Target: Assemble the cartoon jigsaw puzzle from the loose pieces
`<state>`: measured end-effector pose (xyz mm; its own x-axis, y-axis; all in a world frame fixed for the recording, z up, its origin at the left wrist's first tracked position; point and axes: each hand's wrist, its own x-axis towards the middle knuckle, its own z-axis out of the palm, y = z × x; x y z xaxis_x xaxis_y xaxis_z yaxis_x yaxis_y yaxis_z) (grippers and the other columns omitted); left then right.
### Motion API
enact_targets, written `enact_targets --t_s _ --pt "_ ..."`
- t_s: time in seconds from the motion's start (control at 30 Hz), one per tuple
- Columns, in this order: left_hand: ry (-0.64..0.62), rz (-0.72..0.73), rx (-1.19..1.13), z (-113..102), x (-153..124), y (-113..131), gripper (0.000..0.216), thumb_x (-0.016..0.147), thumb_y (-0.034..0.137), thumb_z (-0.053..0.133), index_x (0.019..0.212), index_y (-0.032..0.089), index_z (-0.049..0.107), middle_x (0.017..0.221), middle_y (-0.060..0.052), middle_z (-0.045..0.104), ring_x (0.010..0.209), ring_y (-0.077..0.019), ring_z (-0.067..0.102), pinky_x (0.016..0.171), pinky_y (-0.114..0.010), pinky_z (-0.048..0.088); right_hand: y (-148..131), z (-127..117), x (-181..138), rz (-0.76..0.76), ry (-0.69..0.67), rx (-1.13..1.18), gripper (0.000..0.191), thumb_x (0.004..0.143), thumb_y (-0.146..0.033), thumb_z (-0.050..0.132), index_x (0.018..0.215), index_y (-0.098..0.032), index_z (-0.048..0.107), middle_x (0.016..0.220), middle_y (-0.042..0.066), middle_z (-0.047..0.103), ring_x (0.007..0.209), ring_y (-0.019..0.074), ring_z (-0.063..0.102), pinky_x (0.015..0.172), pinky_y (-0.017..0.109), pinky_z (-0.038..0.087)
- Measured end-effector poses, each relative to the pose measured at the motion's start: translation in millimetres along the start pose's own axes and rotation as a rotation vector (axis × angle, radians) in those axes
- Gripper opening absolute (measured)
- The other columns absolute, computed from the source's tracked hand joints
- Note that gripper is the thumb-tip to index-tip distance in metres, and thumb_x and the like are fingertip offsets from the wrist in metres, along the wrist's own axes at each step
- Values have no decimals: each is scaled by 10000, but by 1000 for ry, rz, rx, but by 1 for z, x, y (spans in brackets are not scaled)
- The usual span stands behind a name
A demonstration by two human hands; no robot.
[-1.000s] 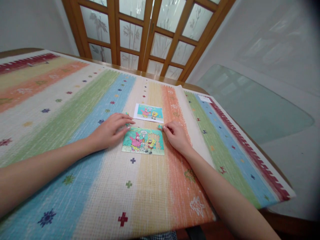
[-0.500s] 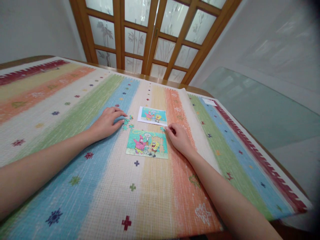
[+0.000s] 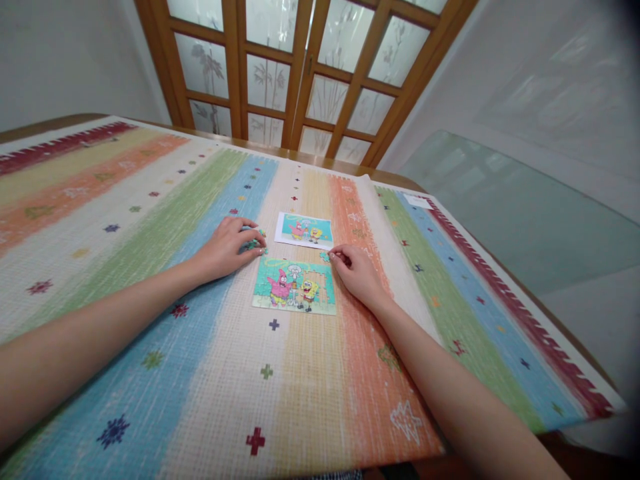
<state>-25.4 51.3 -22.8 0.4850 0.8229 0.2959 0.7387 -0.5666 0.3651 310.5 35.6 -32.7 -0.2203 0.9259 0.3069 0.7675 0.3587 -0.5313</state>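
A small cartoon jigsaw puzzle (image 3: 294,285) lies on the striped cloth, mostly assembled with a gap at its right side. Just beyond it rests a reference picture card (image 3: 305,230). My left hand (image 3: 227,248) lies flat at the puzzle's upper left, its fingers spread over a few loose teal pieces (image 3: 256,245). My right hand (image 3: 353,268) rests at the puzzle's upper right corner, its fingertips pinched on a teal puzzle piece (image 3: 325,256).
A striped, multicoloured cloth (image 3: 150,280) covers the wooden table. A fold in the cloth (image 3: 385,233) runs along the right of the puzzle. A wooden-framed frosted glass door (image 3: 300,73) stands behind. A glass tabletop (image 3: 500,213) is on the right.
My left hand drew back to the left, uncovering the loose pieces, then came forward over them again. My right hand stayed at the puzzle's upper right corner with the piece.
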Motion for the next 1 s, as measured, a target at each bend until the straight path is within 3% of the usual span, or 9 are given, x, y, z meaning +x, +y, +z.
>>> enact_targets --t_s 0.4,0.63,0.8,1.0 --pt "7 -49 50 10 3 -7 245 942 406 580 1023 190 662 1277 -119 546 1285 -311 414 1133 -539 316 -5 -1 0 42 15 55 222 931 -337 533 923 -185 694 768 33 631 741 196 559 675 314 385" --pt "96 -108 96 14 3 -9 240 932 379 552 995 186 680 1224 -131 562 1244 -326 438 1106 -538 339 -3 0 0 30 25 57 225 929 -335 529 934 -185 696 783 41 639 744 200 558 672 317 386" --pt "149 -74 75 11 1 -11 308 984 398 476 1040 186 693 1180 -120 588 1201 -303 476 1105 -521 345 -2 -1 0 21 20 91 219 927 -343 534 924 -189 689 764 32 625 735 198 556 674 317 391" --pt "75 -38 42 3 -9 -11 329 919 483 592 1079 214 693 1223 -106 558 1248 -319 443 1119 -532 335 1 -1 -1 12 9 111 230 932 -363 535 926 -193 688 746 22 611 708 192 547 659 316 383"
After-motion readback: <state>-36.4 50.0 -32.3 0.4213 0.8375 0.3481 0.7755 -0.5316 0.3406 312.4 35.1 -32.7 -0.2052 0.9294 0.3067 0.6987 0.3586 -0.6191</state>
